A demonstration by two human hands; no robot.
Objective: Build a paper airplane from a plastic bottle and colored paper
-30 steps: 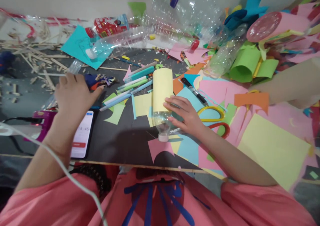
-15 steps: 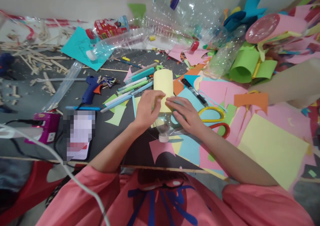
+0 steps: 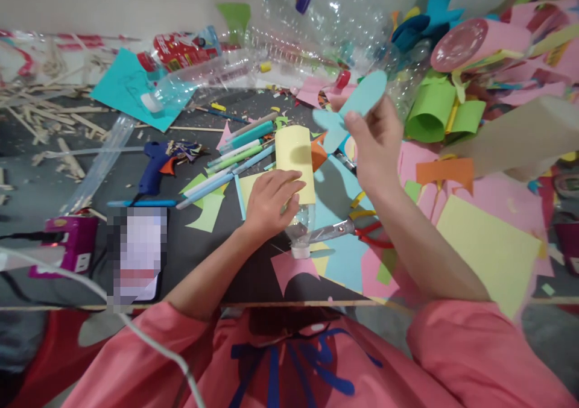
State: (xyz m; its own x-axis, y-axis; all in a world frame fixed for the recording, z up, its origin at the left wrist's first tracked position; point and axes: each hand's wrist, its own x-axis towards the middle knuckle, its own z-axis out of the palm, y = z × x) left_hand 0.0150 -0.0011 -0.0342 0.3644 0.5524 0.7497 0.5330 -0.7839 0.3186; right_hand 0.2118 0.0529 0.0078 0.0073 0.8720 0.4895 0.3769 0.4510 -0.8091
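Observation:
A clear plastic bottle (image 3: pixel 305 218) lies with its white cap towards me, its body wrapped in yellow paper (image 3: pixel 294 149). My left hand (image 3: pixel 272 203) rests across the wrap from the left, fingers curving over the bottle and holding it on the table. Raised to the right of it, my right hand (image 3: pixel 379 146) pinches a light blue paper cutout (image 3: pixel 364 97) with rounded lobes between thumb and fingers. Scissors (image 3: pixel 332 232) with red and yellow handles lie below my right hand, their blades by the bottle's neck.
Left of the bottle lie several marker pens (image 3: pixel 244 150), a blue glue gun (image 3: pixel 154 164), a phone (image 3: pixel 140 251) and a purple power adapter (image 3: pixel 67 245). Plastic bottles (image 3: pixel 203 73) lie at the back. Paper sheets (image 3: pixel 491 251) and green paper tubes (image 3: pixel 429 109) spread right, near another person's arm (image 3: pixel 520 137).
My right hand has left the yellow-wrapped bottle and risen to the right, now with the light blue cutout in it. The scissors show more fully. My left hand stays on the bottle.

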